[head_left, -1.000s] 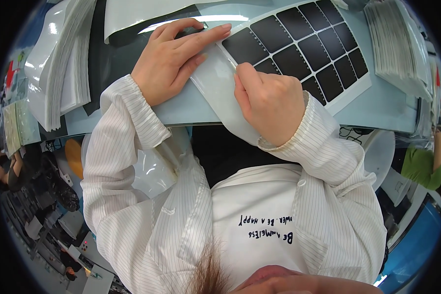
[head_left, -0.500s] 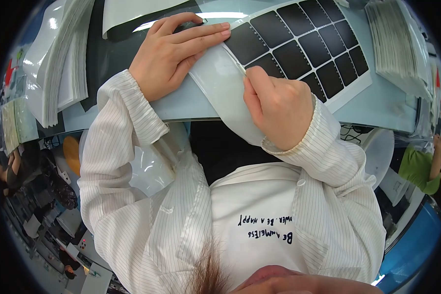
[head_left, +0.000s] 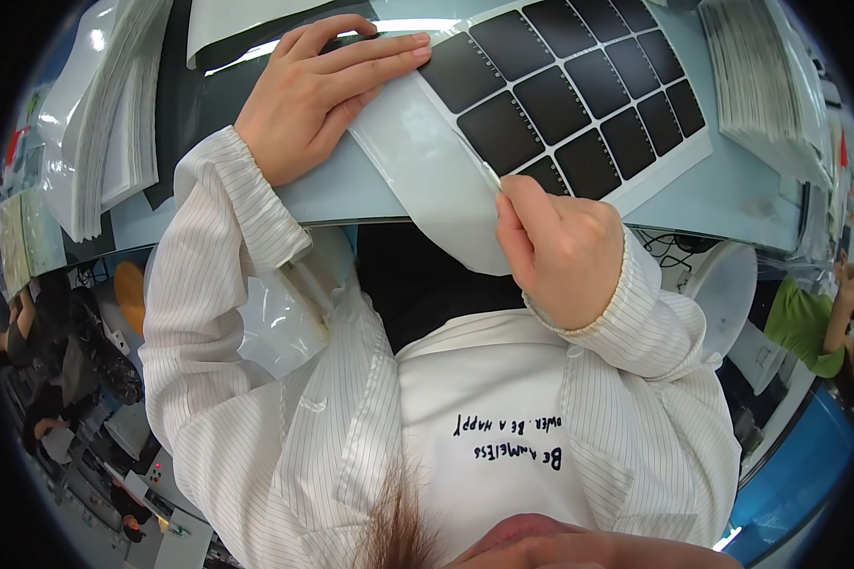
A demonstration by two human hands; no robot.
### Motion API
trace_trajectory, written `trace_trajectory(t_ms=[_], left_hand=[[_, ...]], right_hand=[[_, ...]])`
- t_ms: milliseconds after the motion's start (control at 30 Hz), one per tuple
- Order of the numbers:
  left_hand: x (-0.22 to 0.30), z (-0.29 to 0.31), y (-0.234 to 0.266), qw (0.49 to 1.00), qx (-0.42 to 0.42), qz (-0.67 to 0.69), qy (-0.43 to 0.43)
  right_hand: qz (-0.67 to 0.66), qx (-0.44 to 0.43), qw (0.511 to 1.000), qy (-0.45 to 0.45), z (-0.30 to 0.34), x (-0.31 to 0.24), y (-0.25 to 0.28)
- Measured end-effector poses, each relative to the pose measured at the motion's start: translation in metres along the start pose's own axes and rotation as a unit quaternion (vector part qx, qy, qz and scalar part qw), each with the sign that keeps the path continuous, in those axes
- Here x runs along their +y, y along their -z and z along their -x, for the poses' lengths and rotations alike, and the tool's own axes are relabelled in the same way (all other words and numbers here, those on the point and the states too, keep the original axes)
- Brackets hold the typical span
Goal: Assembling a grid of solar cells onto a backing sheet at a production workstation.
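Note:
A sheet of black rounded rectangles with white borders (head_left: 586, 121) lies aslant on the light-blue table. Along its left edge runs a pale translucent film (head_left: 417, 156), which droops over the table's front edge. My left hand (head_left: 318, 95) lies flat with fingers stretched, its fingertips on the sheet's upper left corner. At the sheet's lower left edge, my right hand (head_left: 569, 251) is closed in a pinch on a thin white strip (head_left: 490, 174). What its curled fingers cover is hidden.
Stacks of white sheets stand at the left (head_left: 114, 114) and right (head_left: 769, 90). A dark mat (head_left: 194, 104) and a white sheet (head_left: 266, 24) lie beyond my left hand. Under the table at right is a white bin (head_left: 724, 289). Other people sit at both sides.
My right hand has moved toward me and slightly right along the sheet's left edge, pinching the strip. More of the black rectangles shows. My left hand stays on the corner; the view has shifted slightly.

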State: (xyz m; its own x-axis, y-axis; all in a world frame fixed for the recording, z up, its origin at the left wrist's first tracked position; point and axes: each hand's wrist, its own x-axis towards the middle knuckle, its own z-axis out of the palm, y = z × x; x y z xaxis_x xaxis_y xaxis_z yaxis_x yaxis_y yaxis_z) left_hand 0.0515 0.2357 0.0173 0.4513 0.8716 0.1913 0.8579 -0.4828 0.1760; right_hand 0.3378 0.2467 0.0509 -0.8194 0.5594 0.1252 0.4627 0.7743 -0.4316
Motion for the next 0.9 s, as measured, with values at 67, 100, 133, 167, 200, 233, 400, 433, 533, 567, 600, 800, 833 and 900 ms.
trace_trajectory(t_ms=[67, 100, 133, 167, 200, 233, 400, 433, 533, 567, 600, 800, 833, 900], left_hand=[[0.001, 0.0, 0.002, 1.0, -0.004, -0.003, 0.001], [0.001, 0.001, 0.002, 1.0, -0.007, -0.007, 0.002], [0.001, 0.001, 0.002, 1.0, -0.006, -0.006, 0.001], [0.0, 0.002, 0.001, 1.0, -0.006, -0.014, 0.002], [0.0, 0.003, 0.0, 1.0, -0.006, -0.021, 0.004], [0.0, 0.003, -0.001, 1.0, -0.005, -0.021, 0.004], [-0.003, 0.003, -0.004, 0.999, -0.01, -0.04, 0.003], [-0.003, 0.004, -0.004, 0.999, -0.01, -0.04, 0.002], [-0.004, 0.005, -0.005, 0.999, -0.013, -0.041, 0.002], [-0.005, 0.005, -0.006, 0.999, -0.01, -0.041, 0.003], [-0.005, 0.005, -0.006, 0.999, -0.008, -0.04, 0.004], [-0.004, 0.004, -0.003, 0.999, -0.008, -0.039, 0.003], [-0.004, 0.004, -0.003, 0.999, -0.008, -0.039, 0.002], [-0.004, 0.005, -0.003, 0.999, -0.013, -0.036, 0.006]], right_hand=[[-0.006, -0.014, 1.0, 0.0, 0.005, -0.001, 0.003], [-0.006, -0.014, 1.0, -0.001, 0.007, -0.001, 0.004], [-0.003, -0.017, 1.0, 0.004, 0.009, -0.001, 0.005], [0.0, -0.02, 1.0, 0.008, 0.012, -0.001, 0.006], [0.0, -0.02, 1.0, 0.008, 0.014, -0.001, 0.008], [-0.004, -0.033, 0.999, 0.005, 0.016, -0.002, 0.011], [-0.007, -0.044, 0.999, 0.003, 0.031, -0.002, 0.018], [-0.006, -0.054, 0.999, -0.001, 0.034, -0.002, 0.02], [-0.006, -0.061, 0.998, -0.003, 0.042, -0.005, 0.022], [-0.007, -0.059, 0.998, -0.002, 0.045, -0.005, 0.023], [-0.006, -0.058, 0.998, -0.003, 0.048, -0.006, 0.024], [-0.01, -0.056, 0.998, -0.009, 0.061, -0.009, 0.026], [-0.012, -0.06, 0.998, -0.016, 0.062, -0.01, 0.027], [-0.014, -0.063, 0.998, -0.023, 0.065, -0.011, 0.027]])
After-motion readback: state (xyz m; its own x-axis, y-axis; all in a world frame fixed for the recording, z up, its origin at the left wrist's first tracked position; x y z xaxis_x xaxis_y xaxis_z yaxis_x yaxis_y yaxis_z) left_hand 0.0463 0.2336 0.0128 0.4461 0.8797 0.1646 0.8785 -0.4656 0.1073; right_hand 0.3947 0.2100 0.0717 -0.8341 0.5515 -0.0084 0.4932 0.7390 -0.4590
